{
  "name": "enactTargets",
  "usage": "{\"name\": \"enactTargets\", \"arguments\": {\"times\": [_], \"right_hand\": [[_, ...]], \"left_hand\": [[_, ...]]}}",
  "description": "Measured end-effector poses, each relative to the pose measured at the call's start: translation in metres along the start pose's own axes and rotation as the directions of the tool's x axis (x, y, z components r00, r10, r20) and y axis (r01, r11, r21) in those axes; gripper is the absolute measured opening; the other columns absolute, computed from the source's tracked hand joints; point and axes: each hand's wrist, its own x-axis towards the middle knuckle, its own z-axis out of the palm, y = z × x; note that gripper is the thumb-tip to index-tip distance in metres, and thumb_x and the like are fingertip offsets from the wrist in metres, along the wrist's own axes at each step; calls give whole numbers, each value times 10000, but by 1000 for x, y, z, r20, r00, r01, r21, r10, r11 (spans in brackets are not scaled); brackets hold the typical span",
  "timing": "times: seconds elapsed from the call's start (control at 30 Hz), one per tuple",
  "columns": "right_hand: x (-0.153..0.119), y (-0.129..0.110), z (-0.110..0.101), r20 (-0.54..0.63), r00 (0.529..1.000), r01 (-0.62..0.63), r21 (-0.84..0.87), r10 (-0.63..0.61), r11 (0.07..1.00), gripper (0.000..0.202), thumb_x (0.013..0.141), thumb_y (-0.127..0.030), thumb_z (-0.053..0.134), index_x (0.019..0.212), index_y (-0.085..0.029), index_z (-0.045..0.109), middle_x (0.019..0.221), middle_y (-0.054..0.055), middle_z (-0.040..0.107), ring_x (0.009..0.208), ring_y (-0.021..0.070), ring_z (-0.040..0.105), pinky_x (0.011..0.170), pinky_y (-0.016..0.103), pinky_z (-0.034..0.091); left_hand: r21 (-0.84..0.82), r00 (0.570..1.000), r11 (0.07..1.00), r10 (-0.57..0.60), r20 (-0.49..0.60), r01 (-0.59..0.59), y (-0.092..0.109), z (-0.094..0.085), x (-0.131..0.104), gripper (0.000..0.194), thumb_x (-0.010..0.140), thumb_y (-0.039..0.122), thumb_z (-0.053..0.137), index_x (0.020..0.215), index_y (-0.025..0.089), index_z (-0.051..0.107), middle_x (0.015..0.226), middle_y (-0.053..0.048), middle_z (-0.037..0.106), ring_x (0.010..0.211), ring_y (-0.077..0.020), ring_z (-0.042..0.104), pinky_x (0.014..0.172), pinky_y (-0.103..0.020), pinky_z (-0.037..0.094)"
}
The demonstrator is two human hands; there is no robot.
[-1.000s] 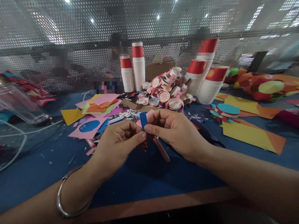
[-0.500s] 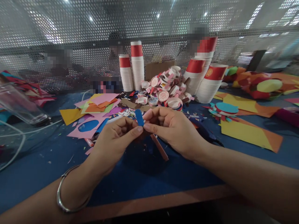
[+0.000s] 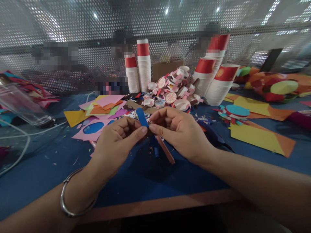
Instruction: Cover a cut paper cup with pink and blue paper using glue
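A small blue strip [image 3: 142, 117] with a rounded top end, seemingly paper, stands up between my hands above the table. My left hand [image 3: 121, 137] is closed, its thumb and forefinger pinching the strip low down. My right hand [image 3: 177, 131] is closed too, thumb and bent fingers meeting at the strip's lower right edge; its fingertips partly hide what they grip. Under the hands lie a brownish-pink strip [image 3: 166, 150] and a blue piece [image 3: 155, 149]. A metal bangle [image 3: 63, 197] circles my left wrist.
Behind the hands is a heap of cut cup pieces [image 3: 170, 97], flanked by stacks of red and white paper cups [image 3: 144, 68]. Coloured paper [image 3: 110, 100] lies left, yellow sheets [image 3: 257, 137] right. A clear glass container [image 3: 24, 103] and white cable [image 3: 29, 139] are far left.
The blue strip has tipped a little to the left and shows more of its length. Both hands keep their pinch. The blue piece under the hands shows more clearly. The view has shifted slightly.
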Motion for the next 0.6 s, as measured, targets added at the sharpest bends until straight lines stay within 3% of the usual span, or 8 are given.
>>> {"name": "enactTargets", "arguments": {"times": [0.13, 0.27, 0.37, 0.43, 0.5, 0.57, 0.6], "right_hand": [[0, 4, 0, 4, 999, 37, -47, -36, 998, 210, 863, -233, 763, 1023, -166, 644, 947, 35, 705, 891, 162, 686, 799, 305, 552], [2, 5, -1, 3, 1000, 2, -20, -2, 1000, 171, 869, -199, 740, 1006, -166, 643, 887, 17, 700, 836, 146, 678, 772, 296, 548], [3, 4, -3, -37, 999, -8, 14, 9, 1000, 160, 860, -177, 738, 987, -171, 641, 848, -2, 695, 784, 131, 666, 730, 281, 549], [5, 5, -6, -54, 999, -8, 21, 9, 1000, 150, 854, -169, 738, 969, -174, 642, 844, -6, 692, 773, 126, 663, 720, 276, 552], [6, 6, -8, -59, 998, -11, 26, 13, 1000, 151, 851, -174, 740, 966, -173, 643, 850, -2, 692, 778, 128, 661, 718, 278, 550], [7, 8, -9, -57, 998, -31, 34, 33, 999, 161, 850, -186, 741, 976, -172, 642, 861, 8, 698, 787, 136, 664, 717, 287, 547], [7, 8, -10, -53, 998, -44, 38, 46, 998, 168, 848, -191, 743, 980, -172, 641, 872, 14, 703, 795, 141, 669, 721, 293, 547]], "left_hand": [[-158, 997, 987, -51, -64, 40, 3, 2, 3, 241, 776, 316, 841, 771, 188, 637, 700, -7, 707, 664, -139, 649, 637, -246, 536], [-119, 996, 990, -73, 45, 78, 6, -7, 10, 213, 790, 334, 821, 767, 180, 676, 734, -22, 709, 692, -143, 652, 663, -245, 541], [175, 998, 984, 19, 62, -29, 16, -34, 17, 238, 835, 424, 773, 971, 229, 763, 949, -40, 754, 806, -173, 686, 719, -268, 546], [519, 991, 848, 54, 120, -109, 23, -58, 22, 341, 817, 472, 787, 1102, 287, 772, 1140, -47, 755, 946, -226, 703, 811, -306, 548], [739, 980, 658, -4, 197, -145, 28, -76, 26, 473, 775, 538, 801, 1203, 345, 741, 1219, -37, 739, 976, -270, 705, 834, -348, 549], [805, 966, 564, -49, 254, -183, 28, -84, 29, 557, 726, 558, 825, 1237, 354, 734, 1281, -40, 723, 1059, -308, 688, 865, -365, 540], [798, 962, 574, -62, 265, -183, 26, -83, 29, 555, 692, 548, 847, 1201, 344, 754, 1257, -46, 737, 1068, -318, 685, 856, -364, 539]]}}
